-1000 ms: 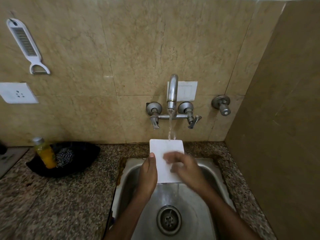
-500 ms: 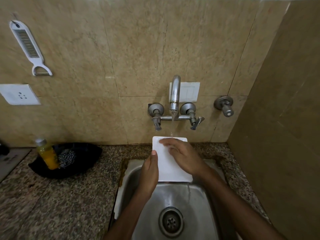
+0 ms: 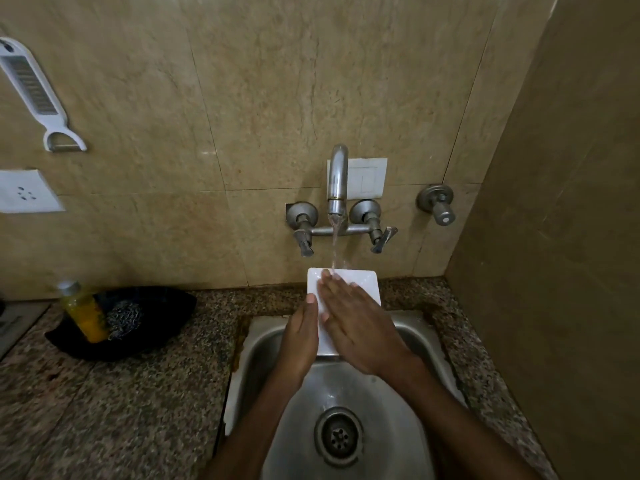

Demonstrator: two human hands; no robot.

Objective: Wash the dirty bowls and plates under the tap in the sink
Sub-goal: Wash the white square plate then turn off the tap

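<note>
A white square plate [image 3: 363, 280] is held tilted over the steel sink [image 3: 263, 344], its far edge under the tap [image 3: 337, 181]. Water runs from the tap onto the plate's top edge. My left hand [image 3: 300, 336] grips the plate's left edge, thumb on its face. My right hand [image 3: 360, 323] lies flat on the plate's face, fingers spread and reaching up to the stream. The plate's lower part is hidden behind both hands.
The drain [image 3: 338, 436] sits in the sink's near middle. On the granite counter at left a black dish [image 3: 162, 306] holds an orange soap bottle [image 3: 85, 315] and a steel scrubber [image 3: 123, 318]. A peeler [image 3: 34, 95] hangs on the tiled wall. A side wall stands at right.
My right hand slid up the plate's face from the middle to the top edge under the stream. The left hand keeps its grip on the left edge.
</note>
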